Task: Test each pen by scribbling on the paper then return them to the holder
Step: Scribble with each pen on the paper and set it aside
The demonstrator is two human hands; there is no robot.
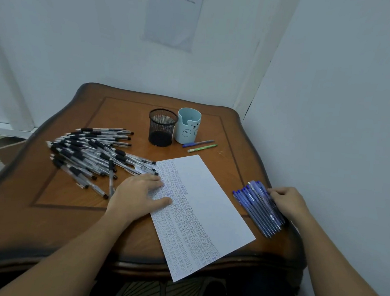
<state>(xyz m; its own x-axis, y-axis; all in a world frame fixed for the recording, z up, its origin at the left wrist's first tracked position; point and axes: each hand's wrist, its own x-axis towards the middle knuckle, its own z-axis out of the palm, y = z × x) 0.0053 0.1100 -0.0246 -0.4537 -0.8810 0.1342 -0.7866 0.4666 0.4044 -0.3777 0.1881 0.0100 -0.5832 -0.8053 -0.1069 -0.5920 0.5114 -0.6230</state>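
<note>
table, white walls | left hand flat on paper | right hand grips blue pens

A single wide-angle view from the head looks forward and down over the table from its near edge, close above it, facing the corner of the walls behind.

The left hand is laid palm down, fingers straight, on the left edge of the paper. The right hand is held right of the paper, fingers curled; any grip cannot be determined. Both forearms are extended forward.
</note>
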